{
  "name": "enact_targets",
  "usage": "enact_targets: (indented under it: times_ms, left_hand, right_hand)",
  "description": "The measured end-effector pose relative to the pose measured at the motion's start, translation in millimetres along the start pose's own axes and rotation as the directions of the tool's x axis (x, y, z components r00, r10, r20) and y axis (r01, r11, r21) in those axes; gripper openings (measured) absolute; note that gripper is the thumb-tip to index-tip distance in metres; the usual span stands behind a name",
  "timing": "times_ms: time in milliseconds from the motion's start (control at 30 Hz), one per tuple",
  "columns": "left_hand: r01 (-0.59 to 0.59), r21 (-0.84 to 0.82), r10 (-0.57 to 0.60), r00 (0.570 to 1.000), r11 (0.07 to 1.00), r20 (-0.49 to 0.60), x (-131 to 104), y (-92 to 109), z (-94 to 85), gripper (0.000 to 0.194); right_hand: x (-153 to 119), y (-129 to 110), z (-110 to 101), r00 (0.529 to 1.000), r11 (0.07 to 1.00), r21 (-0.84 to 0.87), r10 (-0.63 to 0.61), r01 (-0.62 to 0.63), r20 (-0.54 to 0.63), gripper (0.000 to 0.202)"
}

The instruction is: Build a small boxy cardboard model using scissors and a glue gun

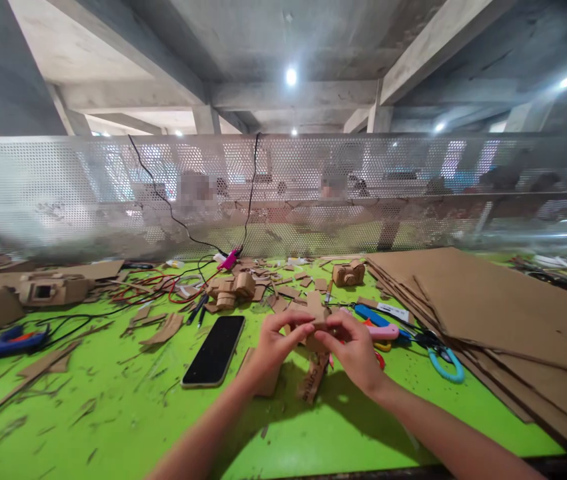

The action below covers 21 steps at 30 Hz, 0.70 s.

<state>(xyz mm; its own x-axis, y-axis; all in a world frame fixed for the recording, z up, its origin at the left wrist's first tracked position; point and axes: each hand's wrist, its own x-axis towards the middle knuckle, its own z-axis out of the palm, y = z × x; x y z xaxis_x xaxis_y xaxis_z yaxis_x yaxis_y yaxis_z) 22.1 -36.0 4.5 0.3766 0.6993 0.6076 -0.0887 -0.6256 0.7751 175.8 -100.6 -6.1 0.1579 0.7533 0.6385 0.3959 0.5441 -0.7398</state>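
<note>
Both my hands meet over the middle of the green table, pinching a small piece of brown cardboard between thumbs and fingertips. My left hand grips its left side and my right hand its right side. Fingers partly cover the piece, so its full shape is hidden. Just below hangs or lies a cardboard strip with printed letters; I cannot tell whether it is joined to the held piece. A flat cardboard piece lies under my left wrist. Left of that hand rests a black-screened phone.
Cardboard model cameras stand at the back among scraps. A blue glue gun lies far left with cables. Right of my hands are a blue cutter and scissors with turquoise handles. Stacked cardboard sheets cover the right side.
</note>
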Motion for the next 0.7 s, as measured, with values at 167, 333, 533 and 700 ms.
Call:
enact_targets:
  times_ms: [167, 333, 533, 700]
  left_hand:
    - [-0.013, -0.006, 0.013, 0.996, 1.000, -0.086, 12.1, -8.8, -17.7, 0.021]
    - [0.000, 0.048, 0.007, 0.991, 0.999, -0.137, 26.1, -30.8, -39.9, 0.024]
    - [-0.037, 0.161, 0.030, 0.999, 0.986, 0.042, 19.7, -33.7, -31.3, 0.018]
    - [-0.140, 0.213, 0.114, 0.985, 0.967, 0.131, 21.1, -23.8, -31.9, 0.025]
  right_hand:
    - [8.5, 4.4, -12.9, 0.943, 0.882, -0.342, -0.279, 0.326, 0.179, 0.027]
    - [15.3, 22.6, -18.0, 0.957, 0.810, -0.552, -0.039, 0.197, 0.286, 0.083]
    - [22.5, 43.8, -21.0, 0.963, 0.950, -0.303, 0.144, -0.070, 0.226, 0.065]
    - [27.9, 41.1, -23.0, 0.942, 0.974, -0.054, 0.226, -0.219, 0.249, 0.067]
